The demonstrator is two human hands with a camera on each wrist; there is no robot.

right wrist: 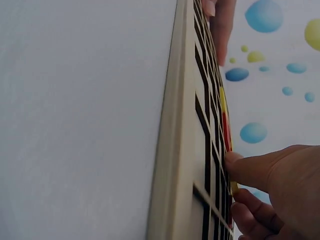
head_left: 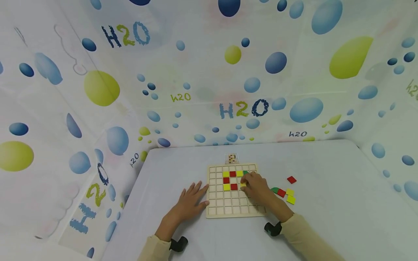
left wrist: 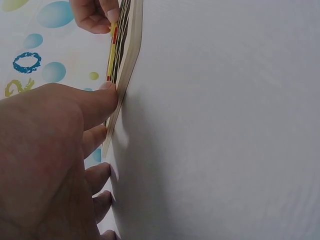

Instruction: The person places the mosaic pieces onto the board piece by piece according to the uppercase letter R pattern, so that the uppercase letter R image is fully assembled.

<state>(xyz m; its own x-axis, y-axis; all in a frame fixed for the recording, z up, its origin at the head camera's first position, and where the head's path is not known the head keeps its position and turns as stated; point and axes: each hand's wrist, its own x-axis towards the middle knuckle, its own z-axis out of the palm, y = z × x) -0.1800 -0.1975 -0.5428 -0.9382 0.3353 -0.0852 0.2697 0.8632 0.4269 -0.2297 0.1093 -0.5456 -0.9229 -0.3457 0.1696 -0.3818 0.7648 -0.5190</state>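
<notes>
Right hand (head_left: pixel 258 187): you pinched a yellow tile (head_left: pixel 243 184), lower centre; level seating seemed best.
Left hand (head_left: pixel 190 200): fingers spread, you touched the board (head_left: pixel 216 209).

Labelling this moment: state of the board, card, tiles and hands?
Grid board: flat on the table, partly filled.
Pattern card: flat, beyond the board's far edge.
Placed tiles: in board cells.
Held yellow tile: pinched; seated or not, can't tell.
Lone red tile: loose, right of the board.
Other loose tiles: clustered nearby.
Left hand: fingers spread, touching the board's left edge.
Right hand: pinching that yellow tile.
</notes>
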